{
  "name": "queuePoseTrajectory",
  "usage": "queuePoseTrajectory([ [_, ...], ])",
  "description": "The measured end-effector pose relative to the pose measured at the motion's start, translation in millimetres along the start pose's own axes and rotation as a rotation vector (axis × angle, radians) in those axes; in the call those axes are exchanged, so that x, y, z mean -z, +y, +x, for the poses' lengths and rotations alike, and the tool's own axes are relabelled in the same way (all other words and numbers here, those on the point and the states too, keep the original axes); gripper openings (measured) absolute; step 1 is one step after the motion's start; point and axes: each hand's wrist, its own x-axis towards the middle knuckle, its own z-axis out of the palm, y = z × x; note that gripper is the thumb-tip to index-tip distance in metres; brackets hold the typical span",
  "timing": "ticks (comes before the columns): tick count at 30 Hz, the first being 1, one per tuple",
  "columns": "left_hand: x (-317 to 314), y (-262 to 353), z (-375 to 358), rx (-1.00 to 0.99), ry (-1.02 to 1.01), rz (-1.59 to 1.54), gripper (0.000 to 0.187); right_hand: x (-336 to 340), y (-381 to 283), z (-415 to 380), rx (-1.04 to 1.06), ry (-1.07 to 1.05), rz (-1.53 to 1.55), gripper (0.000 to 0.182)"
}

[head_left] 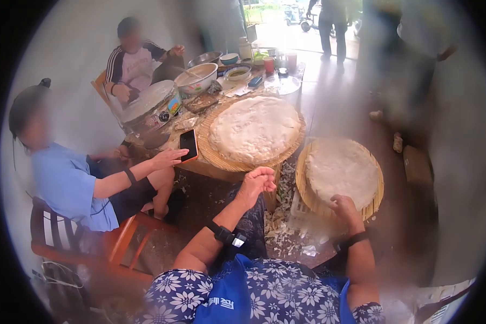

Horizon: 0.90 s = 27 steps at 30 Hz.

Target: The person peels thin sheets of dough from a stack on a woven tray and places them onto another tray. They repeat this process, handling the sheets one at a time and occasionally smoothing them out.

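A wide, round, white dough-like sheet (256, 129) with an uneven surface lies on a woven bamboo tray (206, 141) at the table's near end. My left hand (258, 184) is just in front of that tray, its fingers curled in; I cannot make out anything in them. A second, smoother white sheet (342, 171) lies on a lower round bamboo tray (379, 189) to the right, above a white plastic crate (302, 216). My right hand (346, 209) is at this tray's near edge with bent fingers. Whether it grips the sheet or something small is hidden.
A person in light blue (73, 178) on the left touches a phone (189, 144) on the table. Another person (140, 67) sits behind a sheet-topped round container (151, 102). Bowls (197, 78) and cups (269, 65) stand farther back. Pale scraps (278, 229) litter the floor.
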Motion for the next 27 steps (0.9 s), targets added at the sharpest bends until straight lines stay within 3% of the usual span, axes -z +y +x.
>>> queuePoseTrajectory([
  [8,68,35,4,-0.176,0.5,-0.298,0.029,-4,-2,3,0.042,-0.019,0.01,0.025],
  [22,86,52,22,-0.042,0.454,-0.167,0.041,-5,-2,2,-0.061,-0.067,0.091,0.021],
  [27,95,56,28,-0.03,0.46,-0.096,0.044,-4,-3,3,0.03,-0.026,0.007,0.02],
])
